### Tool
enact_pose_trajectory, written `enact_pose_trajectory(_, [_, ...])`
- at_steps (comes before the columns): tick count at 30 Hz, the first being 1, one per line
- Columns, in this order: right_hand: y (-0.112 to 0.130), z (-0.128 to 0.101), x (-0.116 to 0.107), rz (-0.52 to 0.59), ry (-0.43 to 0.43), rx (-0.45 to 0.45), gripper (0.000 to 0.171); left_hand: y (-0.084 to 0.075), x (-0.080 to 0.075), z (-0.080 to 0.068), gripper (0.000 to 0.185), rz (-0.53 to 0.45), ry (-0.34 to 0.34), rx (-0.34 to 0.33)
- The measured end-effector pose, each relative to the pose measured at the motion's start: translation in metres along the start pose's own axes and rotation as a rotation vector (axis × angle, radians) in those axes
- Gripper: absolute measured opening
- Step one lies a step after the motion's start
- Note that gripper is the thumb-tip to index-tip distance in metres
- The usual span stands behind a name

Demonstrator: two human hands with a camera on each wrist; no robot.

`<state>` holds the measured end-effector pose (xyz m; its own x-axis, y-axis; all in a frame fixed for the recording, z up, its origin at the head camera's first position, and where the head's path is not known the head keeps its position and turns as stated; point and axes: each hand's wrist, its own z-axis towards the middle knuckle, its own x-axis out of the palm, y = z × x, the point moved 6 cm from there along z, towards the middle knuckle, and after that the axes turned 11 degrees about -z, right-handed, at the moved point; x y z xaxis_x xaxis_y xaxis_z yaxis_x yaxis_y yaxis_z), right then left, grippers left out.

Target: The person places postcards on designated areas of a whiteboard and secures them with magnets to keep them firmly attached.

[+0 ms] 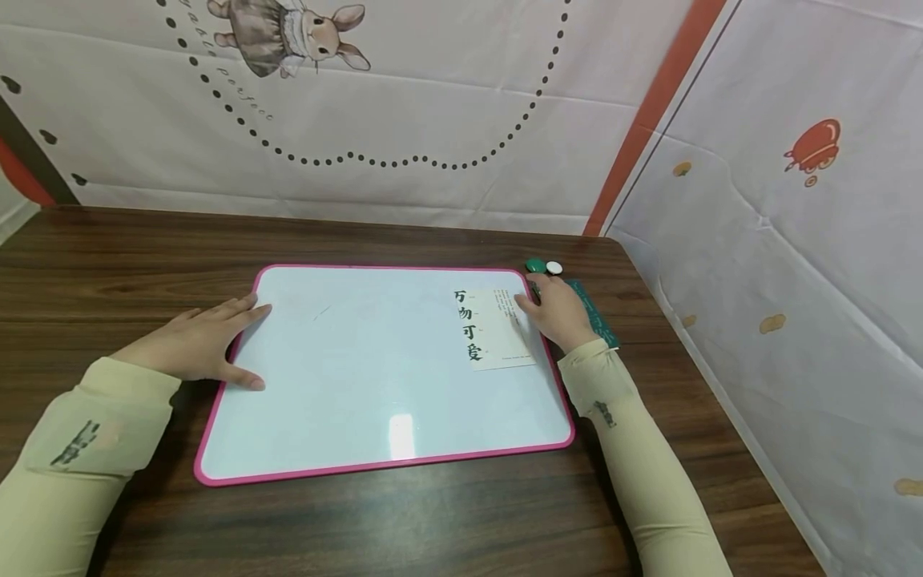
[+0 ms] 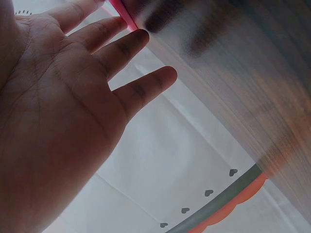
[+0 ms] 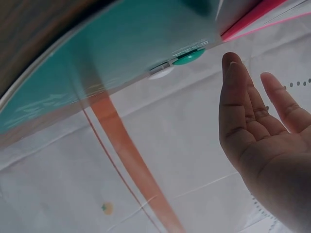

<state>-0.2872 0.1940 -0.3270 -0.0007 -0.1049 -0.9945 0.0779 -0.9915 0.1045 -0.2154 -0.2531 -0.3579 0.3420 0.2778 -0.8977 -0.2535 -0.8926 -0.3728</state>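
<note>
Two hands on the whiteboard (image 1: 360, 377), which lies flat mid-table (image 1: 108, 256). Left hand (image 1: 198, 344) flat on its left edge, fingers straight, spread. Right hand (image 1: 555, 312) at the card (image 1: 493, 328) near the right edge, fingers relaxed. Green magnet (image 1: 534, 265), white magnet (image 1: 554, 268) and a green ruler (image 1: 594, 308) sit just past it.

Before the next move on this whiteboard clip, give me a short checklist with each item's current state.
1. Left hand rests flat on the whiteboard left edge: ok.
2. Right hand touches the card at its right edge: ok.
3. Card lies flat on the board: ok.
4. Green magnet and white magnet sit off the board, near the right hand: ok.
5. Right hand gripping anything: cannot tell.
</note>
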Motion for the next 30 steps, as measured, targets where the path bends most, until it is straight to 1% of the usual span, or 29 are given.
enact_pose_trajectory(14, [-0.004, 0.001, 0.001, -0.005, 0.007, 0.026, 0.057, 0.003, 0.001, 0.000, 0.124, -0.008, -0.001, -0.003])
enact_pose_trajectory(19, [-0.005, 0.001, -0.001, -0.009, 0.009, 0.024, 0.057, 0.002, 0.001, 0.001, 0.125, -0.011, -0.002, -0.002])
enact_pose_trajectory(23, [-0.007, 0.002, -0.003, -0.009, -0.006, 0.013, 0.058, 0.001, 0.000, 0.002, 0.124, -0.001, -0.006, 0.003])
enact_pose_trajectory(27, [-0.009, 0.003, -0.003, -0.008, -0.005, 0.002, 0.059, 0.002, 0.000, 0.001, 0.124, 0.002, -0.003, -0.004])
enact_pose_trajectory(30, [-0.012, 0.003, -0.004, -0.009, -0.003, 0.013, 0.059, 0.003, 0.000, 0.001, 0.124, -0.003, 0.000, -0.012])
